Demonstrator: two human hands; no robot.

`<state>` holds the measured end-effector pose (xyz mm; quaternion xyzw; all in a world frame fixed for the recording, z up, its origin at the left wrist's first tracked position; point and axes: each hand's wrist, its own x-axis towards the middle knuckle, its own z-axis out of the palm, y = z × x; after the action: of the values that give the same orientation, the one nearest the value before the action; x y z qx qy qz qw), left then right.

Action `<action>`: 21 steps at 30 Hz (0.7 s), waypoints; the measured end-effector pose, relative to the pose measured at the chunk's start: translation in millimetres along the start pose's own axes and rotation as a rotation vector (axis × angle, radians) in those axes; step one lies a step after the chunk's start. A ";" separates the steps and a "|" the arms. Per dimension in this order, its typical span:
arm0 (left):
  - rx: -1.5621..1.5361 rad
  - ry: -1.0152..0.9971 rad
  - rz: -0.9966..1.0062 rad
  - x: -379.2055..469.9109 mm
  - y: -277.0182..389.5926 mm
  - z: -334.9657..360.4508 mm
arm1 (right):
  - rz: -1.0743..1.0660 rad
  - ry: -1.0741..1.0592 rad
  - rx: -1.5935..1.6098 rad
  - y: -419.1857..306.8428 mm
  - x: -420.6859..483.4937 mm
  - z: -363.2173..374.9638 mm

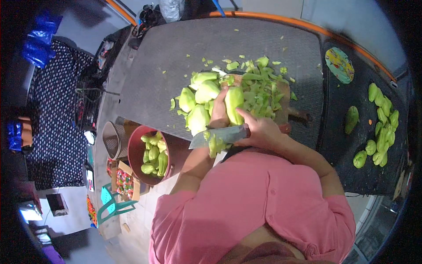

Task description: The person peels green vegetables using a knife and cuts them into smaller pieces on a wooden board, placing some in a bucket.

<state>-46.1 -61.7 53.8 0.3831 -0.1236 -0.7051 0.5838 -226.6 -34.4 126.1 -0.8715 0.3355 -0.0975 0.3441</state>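
My left hand grips a pale green chayote upright over the wooden cutting board. In my right hand is a wide-bladed kitchen knife, its blade pointing left across my left wrist. Bits of green peel cling to the blade's near side. My right fingers also touch the chayote's lower right side. Several peeled chayotes lie heaped left of my left hand. A pile of peel strips covers much of the board on the right.
The board lies on a dark-covered table. On the right-hand table, several chayotes lie near a larger green fruit and a patterned round item. Below left stand a red bucket of chayotes, a carton and a teal chair.
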 end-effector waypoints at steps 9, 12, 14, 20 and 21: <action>-0.030 0.036 -0.012 -6.2 2.1 -0.2 | -0.109 0.146 0.036 10.1 -2.8 9.1; 0.022 0.109 -0.023 -7.0 5.6 -1.5 | -0.193 0.174 0.057 16.9 -0.3 12.8; -0.016 0.094 -0.028 -11.1 9.7 -0.7 | -0.188 0.143 0.115 16.6 0.5 8.8; -0.028 0.104 -0.040 -24.1 18.7 9.3 | -0.239 0.069 0.206 16.6 4.3 6.2; -0.016 0.111 -0.032 -24.7 19.4 8.8 | -0.236 0.047 0.193 15.3 3.7 4.3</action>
<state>-37.4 -47.0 81.6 0.4188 -0.0792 -0.6928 0.5816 -230.0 -42.7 112.5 -0.8652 0.2276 -0.1895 0.4045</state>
